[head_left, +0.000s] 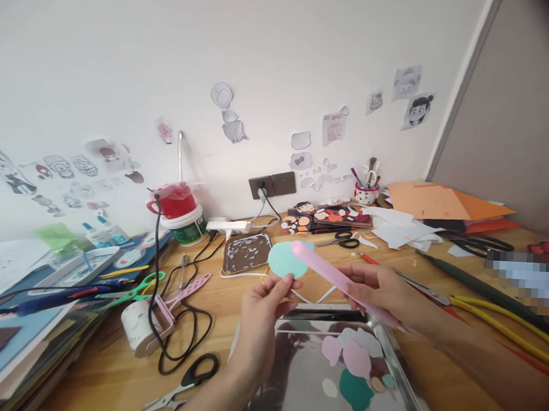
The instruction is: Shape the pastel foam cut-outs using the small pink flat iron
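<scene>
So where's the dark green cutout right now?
Head view, low and right of center: it lies in the metal tray, just below the lilac cutout.

Wood table [222,325]: tray [289,353] below left hand [267,300]; scissors [196,373], roller [140,328] left of it; dish [247,254] beyond. Yellow-handled shears [494,311] right of right hand [378,290].
</scene>
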The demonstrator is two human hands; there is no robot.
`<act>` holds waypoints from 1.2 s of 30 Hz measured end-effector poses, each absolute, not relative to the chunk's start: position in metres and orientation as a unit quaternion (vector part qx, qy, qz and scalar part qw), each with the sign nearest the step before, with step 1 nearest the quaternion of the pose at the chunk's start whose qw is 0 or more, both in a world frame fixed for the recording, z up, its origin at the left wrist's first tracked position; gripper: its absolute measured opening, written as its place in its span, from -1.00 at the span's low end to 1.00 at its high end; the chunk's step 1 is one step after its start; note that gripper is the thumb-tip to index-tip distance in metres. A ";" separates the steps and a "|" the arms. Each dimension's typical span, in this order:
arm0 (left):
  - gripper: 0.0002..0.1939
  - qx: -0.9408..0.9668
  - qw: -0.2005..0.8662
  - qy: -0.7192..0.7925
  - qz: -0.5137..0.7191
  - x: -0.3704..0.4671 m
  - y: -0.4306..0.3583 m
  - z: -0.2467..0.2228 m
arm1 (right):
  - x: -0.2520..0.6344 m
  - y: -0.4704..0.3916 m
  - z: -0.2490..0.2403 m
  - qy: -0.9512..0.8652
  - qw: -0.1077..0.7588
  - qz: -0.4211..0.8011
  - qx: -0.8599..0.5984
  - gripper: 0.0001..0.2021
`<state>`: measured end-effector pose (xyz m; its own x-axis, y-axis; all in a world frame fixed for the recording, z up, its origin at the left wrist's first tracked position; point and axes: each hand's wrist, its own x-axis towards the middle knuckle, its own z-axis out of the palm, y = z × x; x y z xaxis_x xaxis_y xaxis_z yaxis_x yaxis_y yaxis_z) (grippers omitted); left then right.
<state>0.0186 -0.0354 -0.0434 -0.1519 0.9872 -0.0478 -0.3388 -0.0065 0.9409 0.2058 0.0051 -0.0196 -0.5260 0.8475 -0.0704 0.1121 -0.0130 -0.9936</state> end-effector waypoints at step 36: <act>-0.81 0.411 0.541 0.503 0.534 0.024 -0.038 -0.039 | 0.201 -0.001 -0.018 -0.684 0.290 0.542 -0.393 -0.75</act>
<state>0.0240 -0.0378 -0.0392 -0.0761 0.9915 -0.1051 -0.1643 0.0915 0.9822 0.2013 -0.0009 -0.0183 -0.5233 0.8516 -0.0303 0.2233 0.1028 -0.9693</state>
